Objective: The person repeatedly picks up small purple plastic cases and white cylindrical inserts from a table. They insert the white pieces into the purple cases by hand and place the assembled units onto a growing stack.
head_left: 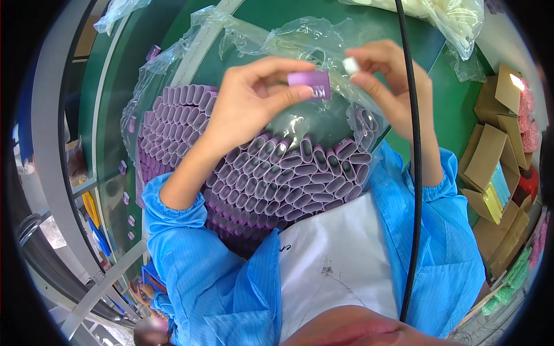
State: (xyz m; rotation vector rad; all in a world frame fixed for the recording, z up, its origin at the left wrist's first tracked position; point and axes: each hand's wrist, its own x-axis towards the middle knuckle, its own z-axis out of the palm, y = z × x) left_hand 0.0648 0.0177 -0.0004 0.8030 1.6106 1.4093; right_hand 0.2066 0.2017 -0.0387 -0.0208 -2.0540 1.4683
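Note:
Between the thumb and fingers of my left hand [251,98] is a purple oval sleeve [309,85], held sideways above the plastic sheet. A small white plastic piece [350,66] is pinched in my right hand [389,81], a short gap to the right of the sleeve. Below both hands, many purple oval sleeves [271,179] stand packed together with their open ends up. A few at the right edge of the pack lean or lie under clear plastic film [294,36].
A black cable [412,173] hangs down in front of my right arm. Open cardboard boxes [485,155] stand at the right, near pink and green bundles. A plastic bag of pale pieces [444,17] lies at the far right. Loose purple pieces [123,167] are along the left. Another person [153,323] is at lower left.

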